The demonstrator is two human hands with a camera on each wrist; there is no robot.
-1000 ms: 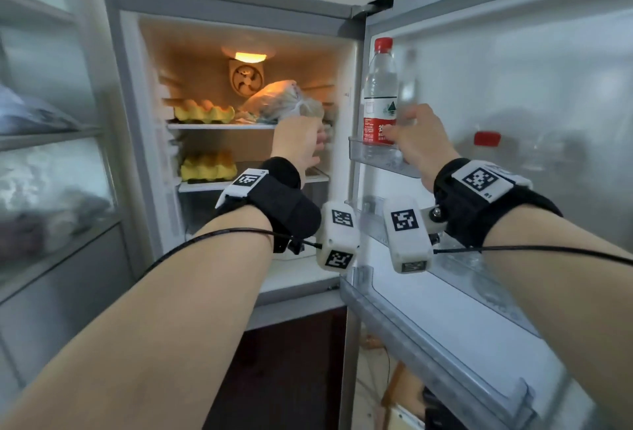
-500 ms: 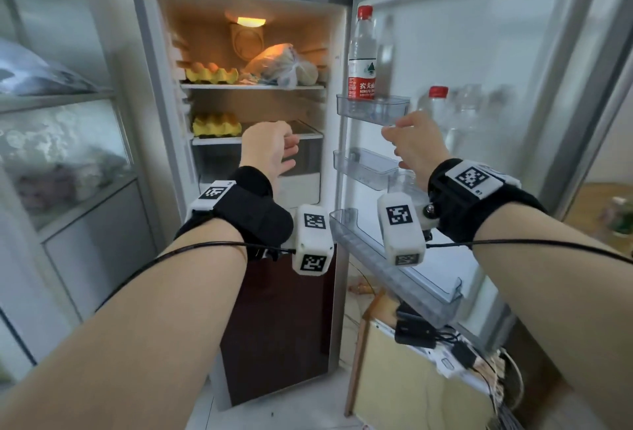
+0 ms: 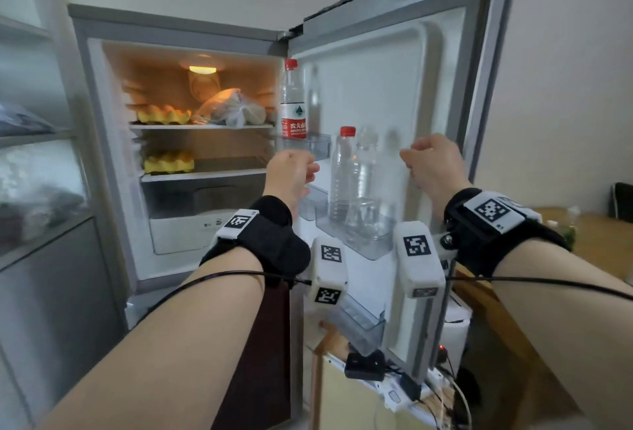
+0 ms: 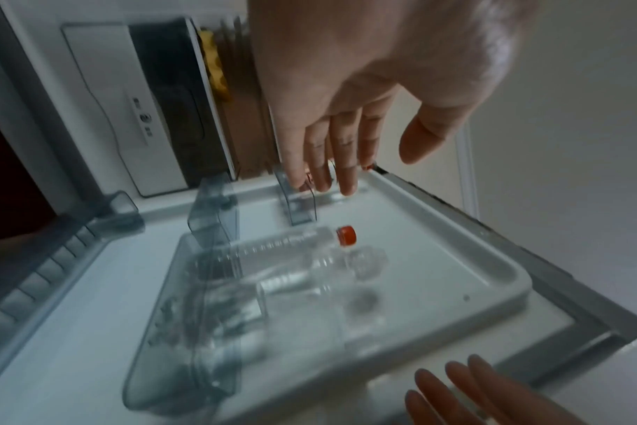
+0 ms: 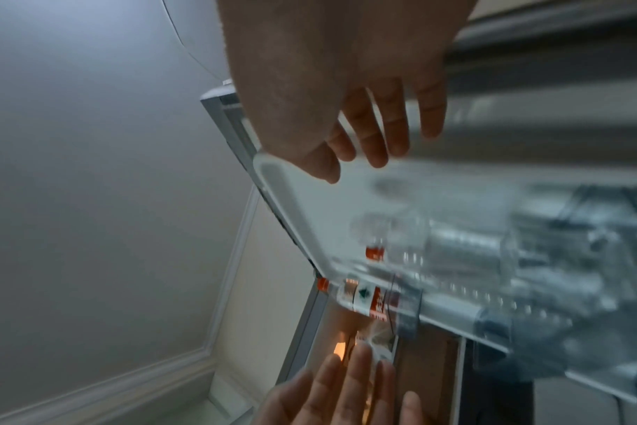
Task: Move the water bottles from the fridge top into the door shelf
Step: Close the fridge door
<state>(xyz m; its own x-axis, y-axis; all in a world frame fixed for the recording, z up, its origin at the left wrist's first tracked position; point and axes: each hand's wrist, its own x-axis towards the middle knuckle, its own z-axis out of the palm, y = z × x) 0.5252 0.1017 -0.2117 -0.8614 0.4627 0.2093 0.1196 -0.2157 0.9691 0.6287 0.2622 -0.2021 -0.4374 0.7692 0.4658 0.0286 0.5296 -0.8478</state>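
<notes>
The fridge stands open with its door (image 3: 428,87) swung out to the right. A red-labelled water bottle (image 3: 293,101) (image 5: 360,296) stands upright in the top door shelf (image 3: 317,145). In the middle door shelf (image 3: 363,241) stand a clear bottle with a red cap (image 3: 342,176) (image 4: 291,241) and more clear bottles (image 3: 368,173) beside it. My left hand (image 3: 291,169) (image 4: 379,169) hangs empty in front of the shelves, fingers relaxed. Off to the right of the clear bottles, my right hand (image 3: 431,162) (image 5: 368,155) is empty too. The surface of the fridge top (image 3: 171,20) is hidden from below.
Yellow egg trays (image 3: 164,114) (image 3: 169,162) and a plastic bag (image 3: 229,107) lie on the inner shelves. A glass-fronted cabinet (image 3: 37,173) stands at the left, a wooden table (image 3: 596,241) at the right. Under the door sits a box with a power strip and cables (image 3: 376,368).
The view has pulled back from the fridge. Both hands have come down and away from the top door shelf and spread apart, the right one moving rightward; neither holds anything.
</notes>
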